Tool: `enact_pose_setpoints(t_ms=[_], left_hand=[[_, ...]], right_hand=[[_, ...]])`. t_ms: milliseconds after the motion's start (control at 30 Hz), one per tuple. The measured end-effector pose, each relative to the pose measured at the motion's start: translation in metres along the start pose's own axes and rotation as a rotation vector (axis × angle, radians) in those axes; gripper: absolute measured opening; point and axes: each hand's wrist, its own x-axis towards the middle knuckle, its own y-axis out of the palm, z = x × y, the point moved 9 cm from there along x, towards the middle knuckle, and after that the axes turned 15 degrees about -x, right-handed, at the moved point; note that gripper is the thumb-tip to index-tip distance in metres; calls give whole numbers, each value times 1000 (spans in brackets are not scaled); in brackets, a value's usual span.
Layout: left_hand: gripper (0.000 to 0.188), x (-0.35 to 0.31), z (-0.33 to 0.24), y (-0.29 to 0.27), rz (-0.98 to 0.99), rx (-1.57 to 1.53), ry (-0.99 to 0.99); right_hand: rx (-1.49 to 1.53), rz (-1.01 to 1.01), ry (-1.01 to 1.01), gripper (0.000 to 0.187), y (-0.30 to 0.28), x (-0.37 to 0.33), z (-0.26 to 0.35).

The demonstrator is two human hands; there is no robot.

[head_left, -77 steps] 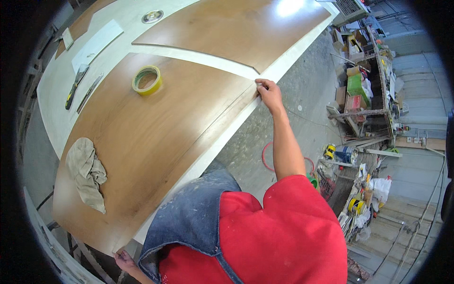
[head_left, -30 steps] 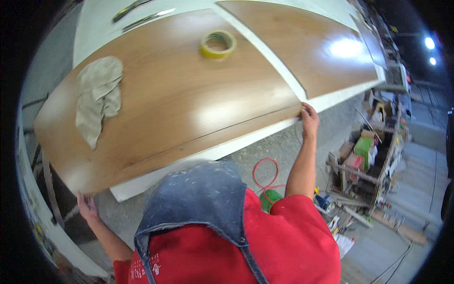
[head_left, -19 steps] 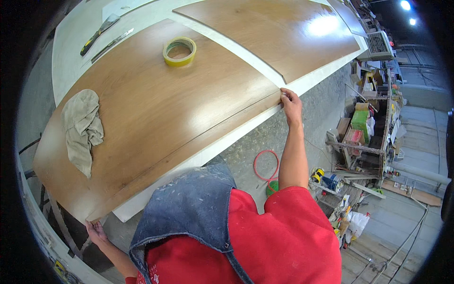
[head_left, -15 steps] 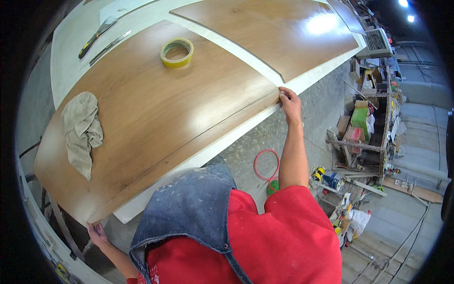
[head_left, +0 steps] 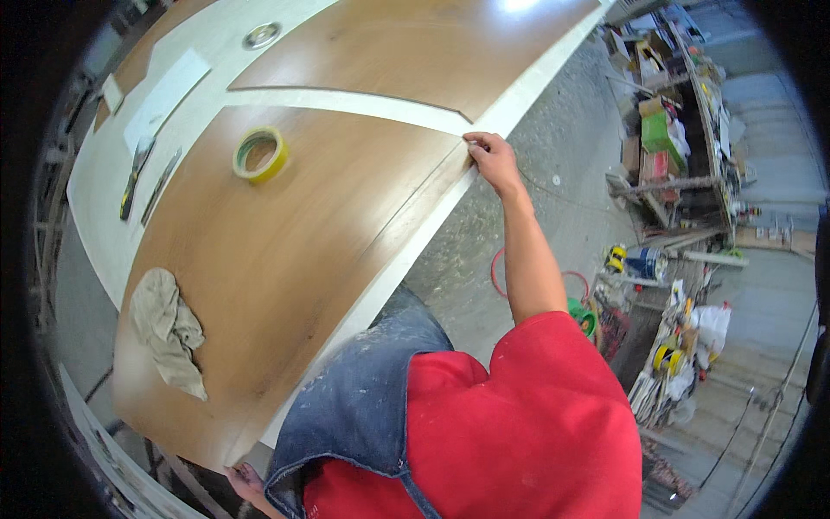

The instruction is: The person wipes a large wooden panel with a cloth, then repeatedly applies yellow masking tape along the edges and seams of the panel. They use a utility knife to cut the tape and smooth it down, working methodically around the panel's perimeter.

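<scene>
While the left hand (head_left: 246, 478) and right hand (head_left: 493, 161) pinch one brown board (head_left: 294, 233)'s corners, one tape roll (head_left: 275, 164) lies nearer the right, one rag (head_left: 164, 324) nearer the left.

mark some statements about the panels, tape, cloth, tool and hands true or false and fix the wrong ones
1. A pale strip shows between the near brown panel and the next brown panel. True.
2. The yellow tape roll lies on the near brown panel. True.
3. The grey cloth lies on the next brown panel. False: it lies on the near one.
4. The right hand's grip is at a corner of the near brown panel. True.
5. The left hand's grip is on the tape roll. False: it is at another corner of that panel.
</scene>
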Motion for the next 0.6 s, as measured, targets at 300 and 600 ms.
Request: enact_pose_setpoints(t_ms=[300,600], left_hand=[[46,2,-7,29,202,218,155],[42,-38,-5,34,23,531,363]], right_hand=[[17,-7,39,26,5,2,-15],[92,136,168,42,11,2,-2]])
